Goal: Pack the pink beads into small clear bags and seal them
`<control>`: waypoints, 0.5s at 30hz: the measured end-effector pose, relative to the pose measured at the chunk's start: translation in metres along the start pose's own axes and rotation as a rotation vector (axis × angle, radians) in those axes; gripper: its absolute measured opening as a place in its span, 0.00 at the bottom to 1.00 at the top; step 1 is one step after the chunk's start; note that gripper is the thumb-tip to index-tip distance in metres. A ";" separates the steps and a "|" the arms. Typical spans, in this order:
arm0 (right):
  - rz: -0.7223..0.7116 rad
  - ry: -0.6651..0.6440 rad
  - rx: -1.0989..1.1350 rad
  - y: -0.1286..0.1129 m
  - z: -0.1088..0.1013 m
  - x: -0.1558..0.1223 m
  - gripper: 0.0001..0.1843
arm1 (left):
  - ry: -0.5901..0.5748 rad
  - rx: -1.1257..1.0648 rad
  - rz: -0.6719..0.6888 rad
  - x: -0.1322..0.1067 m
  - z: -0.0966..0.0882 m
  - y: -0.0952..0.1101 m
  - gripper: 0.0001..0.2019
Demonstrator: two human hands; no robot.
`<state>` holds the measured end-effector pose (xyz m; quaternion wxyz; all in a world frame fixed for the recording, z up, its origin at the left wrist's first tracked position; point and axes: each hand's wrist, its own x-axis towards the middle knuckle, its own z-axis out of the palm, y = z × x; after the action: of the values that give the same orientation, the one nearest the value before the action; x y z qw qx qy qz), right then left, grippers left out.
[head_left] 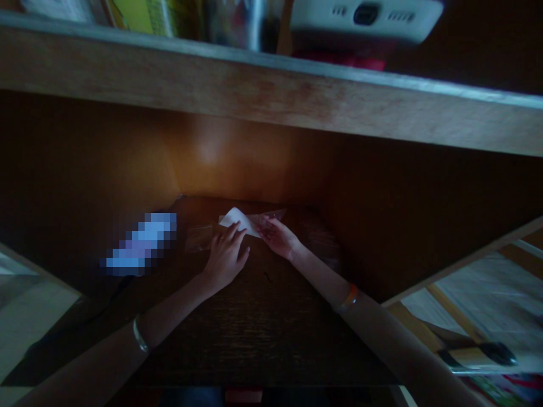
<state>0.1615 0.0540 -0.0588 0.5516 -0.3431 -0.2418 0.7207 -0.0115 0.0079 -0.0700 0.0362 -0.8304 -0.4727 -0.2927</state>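
A small white piece of paper [241, 220] lies on a dark wooden desk [263, 322] deep in a shadowed alcove. My left hand [224, 257] rests on the desk with its fingers stretched over the paper's lower left edge. From the right, my right hand [278, 236] has its fingertips pinched on the paper's right end, where a thin clear or pinkish strip [271, 215] sticks out. A bangle circles my left forearm and an orange band my right wrist.
A thick wooden shelf [271, 96] runs overhead, carrying a white device [365, 20] and books. A blurred bright screen [142, 243] lies left of my hands. Stacked papers and a dark-handled tool [479, 356] sit at the lower right.
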 end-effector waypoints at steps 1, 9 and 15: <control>0.009 -0.002 -0.005 0.000 0.000 -0.001 0.01 | -0.011 -0.001 -0.002 0.001 -0.001 0.000 0.18; 0.097 -0.042 -0.011 -0.001 0.001 -0.019 0.05 | -0.055 0.014 0.050 0.002 0.005 -0.009 0.23; 0.182 -0.080 0.013 -0.005 0.002 -0.039 0.11 | -0.062 0.041 0.119 0.001 0.007 -0.008 0.24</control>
<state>0.1694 0.0178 -0.0451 0.4759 -0.3310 -0.2268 0.7826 -0.0147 0.0156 -0.0765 0.0559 -0.8649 -0.4291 -0.2546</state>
